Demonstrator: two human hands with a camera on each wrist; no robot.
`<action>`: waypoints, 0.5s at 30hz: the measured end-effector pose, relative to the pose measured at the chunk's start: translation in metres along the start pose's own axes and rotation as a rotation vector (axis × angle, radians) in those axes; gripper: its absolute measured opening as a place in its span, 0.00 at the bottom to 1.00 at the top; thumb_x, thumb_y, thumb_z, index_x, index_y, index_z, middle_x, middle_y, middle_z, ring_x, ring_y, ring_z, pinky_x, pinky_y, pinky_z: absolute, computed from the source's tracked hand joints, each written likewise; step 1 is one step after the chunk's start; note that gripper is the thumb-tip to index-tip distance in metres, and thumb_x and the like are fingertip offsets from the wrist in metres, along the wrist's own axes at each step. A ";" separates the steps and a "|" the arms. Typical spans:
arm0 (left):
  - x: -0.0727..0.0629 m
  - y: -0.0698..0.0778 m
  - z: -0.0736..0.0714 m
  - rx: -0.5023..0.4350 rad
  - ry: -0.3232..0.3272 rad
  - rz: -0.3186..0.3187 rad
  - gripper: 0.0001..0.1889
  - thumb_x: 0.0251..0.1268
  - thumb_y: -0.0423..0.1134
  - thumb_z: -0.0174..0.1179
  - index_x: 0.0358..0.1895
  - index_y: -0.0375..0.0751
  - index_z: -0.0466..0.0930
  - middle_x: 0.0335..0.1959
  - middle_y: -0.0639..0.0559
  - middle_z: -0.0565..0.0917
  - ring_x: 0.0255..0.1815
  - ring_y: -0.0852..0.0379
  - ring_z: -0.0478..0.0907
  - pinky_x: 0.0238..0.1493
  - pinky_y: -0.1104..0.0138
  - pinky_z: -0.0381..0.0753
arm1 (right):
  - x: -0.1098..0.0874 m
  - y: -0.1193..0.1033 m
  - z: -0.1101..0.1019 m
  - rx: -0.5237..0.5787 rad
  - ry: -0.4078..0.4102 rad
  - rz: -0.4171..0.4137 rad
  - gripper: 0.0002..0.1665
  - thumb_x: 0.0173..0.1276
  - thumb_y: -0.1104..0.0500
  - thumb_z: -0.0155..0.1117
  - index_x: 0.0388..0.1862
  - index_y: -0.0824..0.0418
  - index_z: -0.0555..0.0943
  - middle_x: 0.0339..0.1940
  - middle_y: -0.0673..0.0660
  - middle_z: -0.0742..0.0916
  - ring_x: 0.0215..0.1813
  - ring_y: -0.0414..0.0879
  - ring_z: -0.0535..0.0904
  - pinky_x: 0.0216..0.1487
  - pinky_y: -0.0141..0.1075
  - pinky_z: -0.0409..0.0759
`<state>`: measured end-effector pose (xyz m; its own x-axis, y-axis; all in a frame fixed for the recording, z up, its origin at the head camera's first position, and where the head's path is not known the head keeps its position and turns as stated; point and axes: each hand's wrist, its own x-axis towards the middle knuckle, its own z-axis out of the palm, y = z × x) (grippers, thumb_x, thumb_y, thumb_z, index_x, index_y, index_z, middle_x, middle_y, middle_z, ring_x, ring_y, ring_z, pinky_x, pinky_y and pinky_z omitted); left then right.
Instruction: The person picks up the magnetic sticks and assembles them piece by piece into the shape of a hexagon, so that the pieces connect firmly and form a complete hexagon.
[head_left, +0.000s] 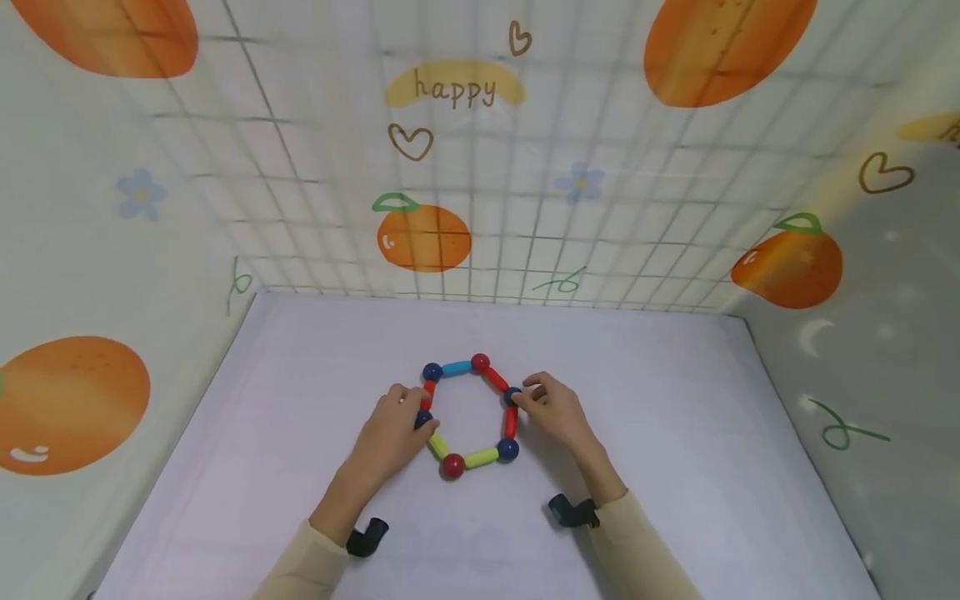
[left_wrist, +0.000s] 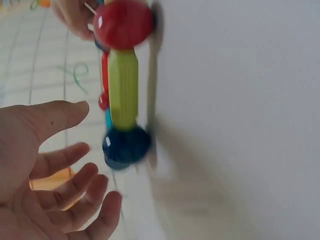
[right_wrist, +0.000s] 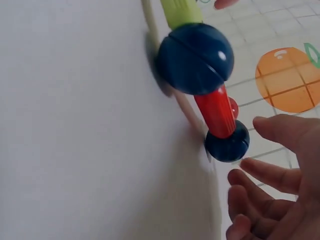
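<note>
A six-sided ring of rods and balls, like a magnetic building set, lies on the white table. Blue balls and two red balls, one a near red ball (head_left: 453, 466), form its corners. Between them run red rods, a light blue rod (head_left: 456, 368) and yellow-green rods (head_left: 481, 457). My left hand (head_left: 393, 427) is at the ring's left side, its fingers loosely spread beside a blue ball (left_wrist: 126, 144). At the right corner, my right hand (head_left: 557, 410) has thumb and fingers parted close to another blue ball (right_wrist: 228, 142). Neither hand grips anything.
The white tabletop (head_left: 660, 367) extends around the ring. Behind it stands a pale backdrop (head_left: 510, 183) with a grid and printed oranges, and similar panels rise at both sides. Dark wrist-worn pieces, such as the black mount (head_left: 367, 538), stick out near both sleeves.
</note>
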<state>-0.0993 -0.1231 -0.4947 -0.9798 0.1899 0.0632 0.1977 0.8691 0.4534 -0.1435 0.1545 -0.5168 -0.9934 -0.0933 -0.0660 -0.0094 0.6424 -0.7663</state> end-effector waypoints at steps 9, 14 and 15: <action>0.004 -0.023 0.001 -0.242 -0.102 -0.099 0.25 0.62 0.43 0.71 0.60 0.38 0.78 0.48 0.45 0.82 0.39 0.55 0.79 0.39 0.62 0.81 | 0.008 -0.006 0.002 -0.056 -0.109 0.016 0.19 0.67 0.51 0.71 0.53 0.59 0.82 0.40 0.55 0.84 0.40 0.49 0.78 0.40 0.41 0.80; 0.006 -0.028 0.002 -0.282 -0.108 -0.121 0.22 0.62 0.40 0.71 0.58 0.37 0.79 0.45 0.46 0.84 0.40 0.55 0.80 0.41 0.60 0.82 | 0.008 -0.008 0.004 -0.070 -0.101 0.026 0.19 0.67 0.51 0.71 0.51 0.59 0.83 0.40 0.55 0.84 0.40 0.49 0.77 0.40 0.41 0.80; 0.007 -0.028 0.002 -0.286 -0.109 -0.123 0.22 0.62 0.40 0.71 0.57 0.38 0.79 0.45 0.47 0.84 0.40 0.55 0.80 0.41 0.60 0.82 | 0.008 -0.007 0.004 -0.071 -0.099 0.028 0.19 0.67 0.51 0.71 0.51 0.59 0.83 0.40 0.55 0.84 0.40 0.49 0.77 0.41 0.41 0.80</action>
<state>-0.1113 -0.1451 -0.5083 -0.9836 0.1524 -0.0961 0.0459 0.7278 0.6842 -0.1505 0.1460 -0.5145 -0.9773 -0.1475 -0.1521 0.0061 0.6980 -0.7161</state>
